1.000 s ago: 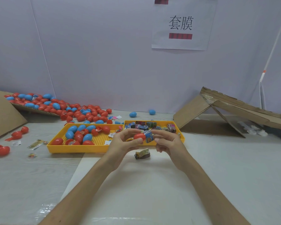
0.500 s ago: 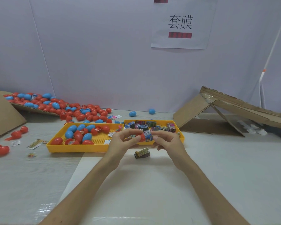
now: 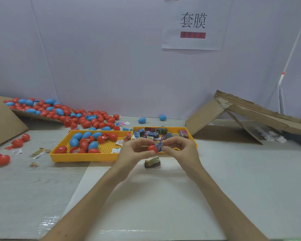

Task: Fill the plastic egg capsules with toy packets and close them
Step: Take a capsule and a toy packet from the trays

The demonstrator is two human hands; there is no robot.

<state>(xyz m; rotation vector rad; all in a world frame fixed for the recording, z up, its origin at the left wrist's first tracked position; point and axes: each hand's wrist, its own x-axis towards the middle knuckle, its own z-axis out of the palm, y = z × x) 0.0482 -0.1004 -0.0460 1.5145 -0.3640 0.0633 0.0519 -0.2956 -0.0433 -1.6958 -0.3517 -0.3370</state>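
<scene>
**Packet meets capsule at the tray's front edge**

The left hand's [image 3: 134,151] fingers [image 3: 145,140] curl over a red egg capsule [image 3: 152,148], with the thumb under it. The right hand's [image 3: 180,150] fingertips [image 3: 165,150] pinch a blue toy packet [image 3: 159,146] that touches the capsule's right side. I cannot tell how far the packet sits inside. Both are held just above the near wall of the yellow tray [image 3: 83,158], by its right compartment, which holds more packets [image 3: 152,134]. Its left compartment holds red and blue eggs [image 3: 84,141]. A loose packet [image 3: 152,161] lies on the table just in front of the tray. An egg pile [image 3: 87,119] spreads behind the tray to its left, and folded cardboard [image 3: 233,119] stands to its right.
</scene>
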